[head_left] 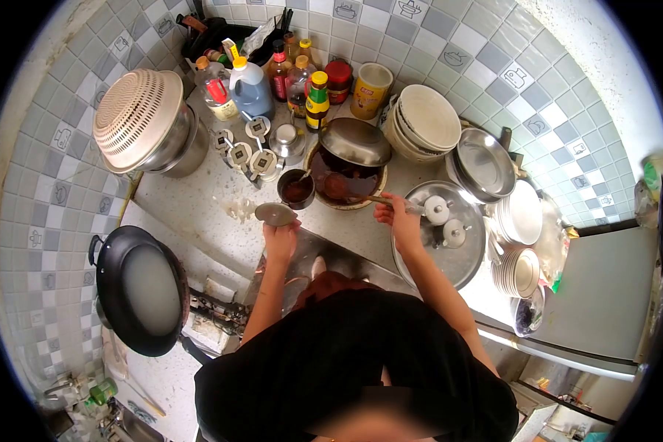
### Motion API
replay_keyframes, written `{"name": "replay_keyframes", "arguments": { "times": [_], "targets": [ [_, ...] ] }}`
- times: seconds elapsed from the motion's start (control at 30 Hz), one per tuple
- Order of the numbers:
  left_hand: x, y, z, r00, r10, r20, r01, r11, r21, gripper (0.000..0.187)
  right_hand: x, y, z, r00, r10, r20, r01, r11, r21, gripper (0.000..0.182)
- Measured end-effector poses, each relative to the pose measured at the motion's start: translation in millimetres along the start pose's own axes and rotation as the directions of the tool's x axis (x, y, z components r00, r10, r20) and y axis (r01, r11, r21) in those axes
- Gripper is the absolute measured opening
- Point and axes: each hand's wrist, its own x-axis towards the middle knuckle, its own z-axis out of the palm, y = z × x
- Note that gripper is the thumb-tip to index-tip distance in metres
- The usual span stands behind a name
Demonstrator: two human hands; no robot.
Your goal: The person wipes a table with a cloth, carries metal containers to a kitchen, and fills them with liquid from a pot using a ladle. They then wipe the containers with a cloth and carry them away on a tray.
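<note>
My left hand (281, 236) is closed on a small round lid (274, 214), held just in front of a small dark pot (296, 189) with reddish-brown sauce and a spoon handle in it. In my right hand (395, 212) is the handle of a ladle (376, 199). Its bowl end reaches into a wide basin (348, 207) of dark red liquid. A large domed metal lid (355, 141) lies tilted over the back of that basin. Right of my right hand, a round metal tray (460, 271) carries white lids (436, 211).
Sauce bottles (317, 103) and a yellow tin (371, 91) line the back wall. Stacked bowls (429, 118), metal pans (486, 166) and plates (519, 214) stand right. A black wok (144, 291) with cloudy liquid sits left, below a colander (140, 118). Condiment containers (262, 161) stand behind the small pot.
</note>
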Motion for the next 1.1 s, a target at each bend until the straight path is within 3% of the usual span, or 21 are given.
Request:
{"name": "replay_keyframes", "arguments": {
  "times": [0.03, 0.07, 0.13, 0.37, 0.57, 0.63, 0.77, 0.87, 0.9, 0.97, 1.03, 1.1],
  "targets": [
    [0.6, -1.2, -0.3, 1.000, 0.006, 0.007, -0.006, 1.000, 0.013, 0.023, -3.6, -2.4, 1.2, 0.995, -0.095, 0.025, 0.097, 0.990, -0.106, 0.037],
    [2.3, -4.2, -1.4, 1.000, 0.006, 0.005, -0.006, 1.000, 0.012, 0.023, -7.1, -6.1, 2.9, 0.995, -0.094, 0.026, 0.097, 0.989, -0.108, 0.037],
    [5.9, -10.8, -3.7, 1.000, -0.005, -0.004, 0.006, 0.990, 0.144, 0.022, -15.3, -16.2, 6.9, 0.983, -0.178, 0.041, 0.182, 0.956, -0.228, 0.038],
    [8.7, -28.9, 1.5, 1.000, 0.004, 0.001, -0.004, 0.985, 0.175, 0.018, -42.0, -77.3, 2.7, 0.964, -0.264, 0.031, 0.262, 0.923, -0.281, 0.036],
    [10.9, -44.7, 15.0, 0.998, 0.027, 0.061, -0.036, 0.988, 0.149, 0.018, -68.8, -113.9, 15.4, 0.946, -0.306, 0.111, 0.325, 0.907, -0.268, 0.037],
    [10.1, -44.8, 20.3, 0.994, 0.037, 0.107, -0.067, 0.956, 0.286, 0.020, -77.2, -114.1, 22.5, 0.929, -0.328, 0.170, 0.364, 0.887, -0.282, 0.034],
    [3.9, -25.3, 40.1, 0.986, 0.027, 0.165, -0.058, 0.981, 0.184, 0.021, -91.9, -106.0, 35.2, 0.914, -0.349, 0.208, 0.401, 0.859, -0.318, 0.028],
    [3.7, -23.6, 43.6, 0.983, 0.028, 0.180, -0.057, 0.986, 0.156, 0.020, -90.5, -94.5, 32.0, 0.745, -0.504, 0.438, 0.665, 0.614, -0.425, 0.027],
    [4.1, -23.8, 43.7, 0.982, 0.024, 0.186, -0.055, 0.985, 0.164, 0.019, -88.4, -89.8, 28.5, 0.745, -0.504, 0.438, 0.665, 0.614, -0.425, 0.027],
    [4.8, -22.9, 44.2, 0.981, 0.019, 0.191, -0.053, 0.983, 0.173, 0.019, -86.7, -84.0, 22.1, 0.514, -0.496, 0.700, 0.856, 0.253, -0.450, 0.034],
    [4.0, -18.7, 46.0, 0.978, 0.027, 0.206, -0.067, 0.980, 0.189, 0.018, -90.4, -86.4, 20.4, 0.567, -0.432, 0.701, 0.824, 0.307, -0.477, 0.040],
    [2.5, -16.1, 50.6, 0.982, 0.026, 0.187, -0.059, 0.983, 0.171, 0.018, -87.6, -80.0, 17.4, 0.434, -0.415, 0.799, 0.898, 0.132, -0.419, 0.040]
  ]
}}
